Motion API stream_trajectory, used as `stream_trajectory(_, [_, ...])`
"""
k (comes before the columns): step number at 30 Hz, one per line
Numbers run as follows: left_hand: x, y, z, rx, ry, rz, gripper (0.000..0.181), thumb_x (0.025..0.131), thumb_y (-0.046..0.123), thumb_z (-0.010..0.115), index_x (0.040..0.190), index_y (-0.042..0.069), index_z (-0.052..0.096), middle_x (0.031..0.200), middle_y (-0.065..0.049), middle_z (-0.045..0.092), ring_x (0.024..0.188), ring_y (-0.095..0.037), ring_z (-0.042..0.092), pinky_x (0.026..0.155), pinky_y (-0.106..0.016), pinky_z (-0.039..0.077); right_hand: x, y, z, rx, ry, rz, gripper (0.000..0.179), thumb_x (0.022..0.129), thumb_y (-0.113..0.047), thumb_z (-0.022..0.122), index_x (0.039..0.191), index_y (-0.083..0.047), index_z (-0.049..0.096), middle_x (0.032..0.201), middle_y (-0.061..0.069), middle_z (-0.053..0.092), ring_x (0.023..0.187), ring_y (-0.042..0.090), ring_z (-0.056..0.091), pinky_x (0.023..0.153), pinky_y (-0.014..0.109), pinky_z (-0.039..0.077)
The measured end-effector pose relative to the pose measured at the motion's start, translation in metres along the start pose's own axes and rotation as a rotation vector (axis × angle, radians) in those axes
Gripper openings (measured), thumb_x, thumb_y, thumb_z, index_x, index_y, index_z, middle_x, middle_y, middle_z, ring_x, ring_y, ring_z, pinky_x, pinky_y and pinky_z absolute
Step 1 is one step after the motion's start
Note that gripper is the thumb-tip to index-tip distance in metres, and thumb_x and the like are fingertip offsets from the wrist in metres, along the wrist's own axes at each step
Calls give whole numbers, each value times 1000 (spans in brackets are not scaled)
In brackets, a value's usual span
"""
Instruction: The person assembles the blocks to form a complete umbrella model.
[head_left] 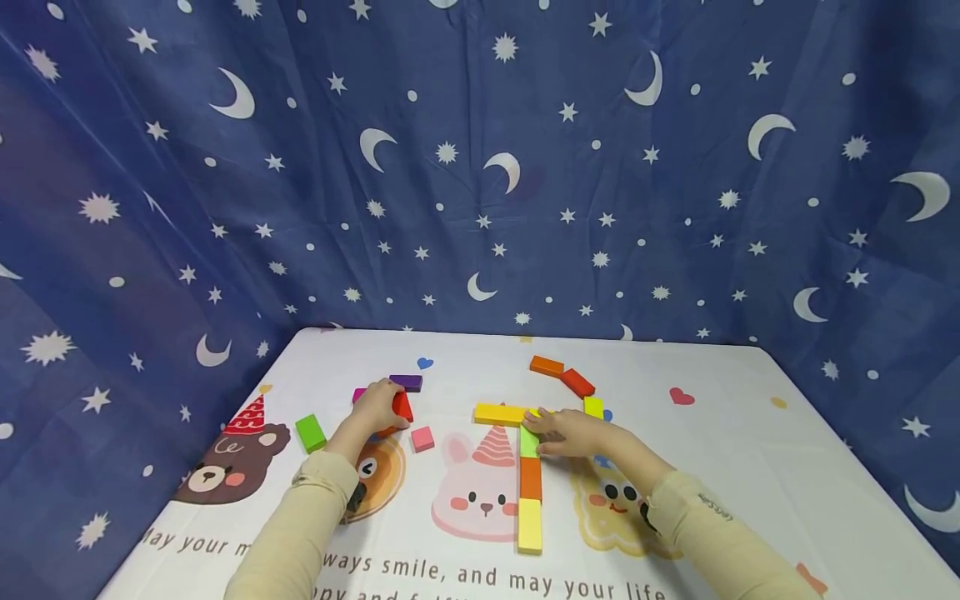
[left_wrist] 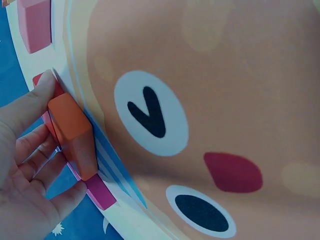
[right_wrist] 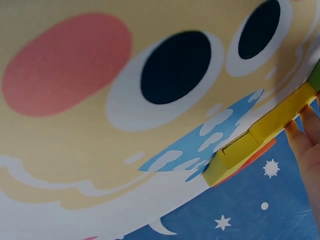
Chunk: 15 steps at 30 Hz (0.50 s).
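In the head view my left hand [head_left: 377, 408] holds a red block [head_left: 403, 406] between thumb and fingers. An orange block [left_wrist: 75, 135] stands close against that hand in the left wrist view, with a magenta block [left_wrist: 101, 192] just past the fingertips. My right hand [head_left: 577, 433] rests over a light green block [head_left: 529, 442], where a vertical row meets a yellow bar [head_left: 498, 414]. Its fairly straight fingers [right_wrist: 298, 137] touch the far side of a yellow block [right_wrist: 284, 112] in the right wrist view; the thumb is out of sight there.
Below the light green block run an orange block [head_left: 530, 479] and a pale yellow one [head_left: 529, 527]. Red [head_left: 577, 382], orange [head_left: 547, 366] and yellow [head_left: 593, 407] blocks curve beyond the right hand. Purple [head_left: 406, 382], pink [head_left: 422, 439] and green [head_left: 311, 433] blocks surround the left hand.
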<state>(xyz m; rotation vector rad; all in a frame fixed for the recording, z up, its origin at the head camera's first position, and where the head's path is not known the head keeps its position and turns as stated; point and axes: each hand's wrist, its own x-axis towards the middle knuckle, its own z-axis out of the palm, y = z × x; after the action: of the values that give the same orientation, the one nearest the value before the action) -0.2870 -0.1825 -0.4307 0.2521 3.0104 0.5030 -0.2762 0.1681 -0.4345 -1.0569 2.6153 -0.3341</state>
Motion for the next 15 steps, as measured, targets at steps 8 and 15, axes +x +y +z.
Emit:
stream_trajectory(8, [2, 0, 4, -2, -4, -14, 63, 73, 20, 80, 124, -5, 55, 125, -25, 53, 112, -36, 50, 100, -51, 44, -1, 1, 2, -6, 8, 16, 53, 91, -29, 61, 139, -10, 47, 144, 14, 44, 134, 36, 40, 107, 51, 36])
stream_trajectory(15, [1, 1, 1, 17, -24, -33, 61, 75, 22, 79, 124, -4, 55, 120, -22, 57, 104, -33, 51, 94, -50, 48, 0, -1, 2, -8, 19, 15, 53, 92, -29, 59, 139, -9, 46, 144, 12, 45, 135, 35, 38, 109, 55, 32])
